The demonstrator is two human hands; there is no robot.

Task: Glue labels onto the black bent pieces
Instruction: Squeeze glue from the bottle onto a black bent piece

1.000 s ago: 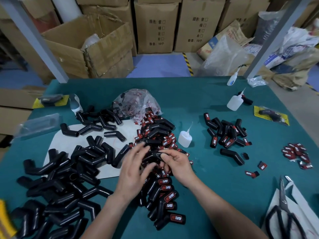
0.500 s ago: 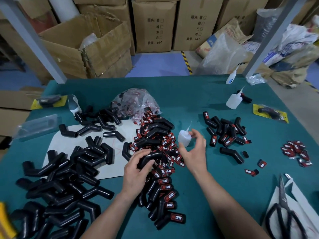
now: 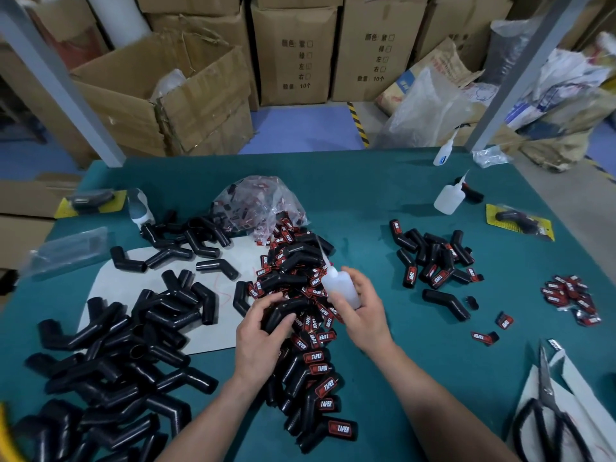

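Here, over teal table [image 3: 366, 195] by cartons [image 3: 293, 55], left grip [image 3: 258, 338] clasps piece [image 3: 286, 310], right grip [image 3: 363, 315] bottle [image 3: 340, 288]

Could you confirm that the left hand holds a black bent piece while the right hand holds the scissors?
Not quite: the head view shows the right hand gripping a white glue bottle; the scissors lie aside. The left hand does hold a black bent piece.

**One head camera, looking down at your bench**

Your view comes from your own head, facing forward and tilted down over the green table [image 3: 366, 201]. It sits close: your left hand [image 3: 260, 335] and right hand [image 3: 363, 315] fall mid-frame, with cardboard boxes [image 3: 293, 55] across the far top.
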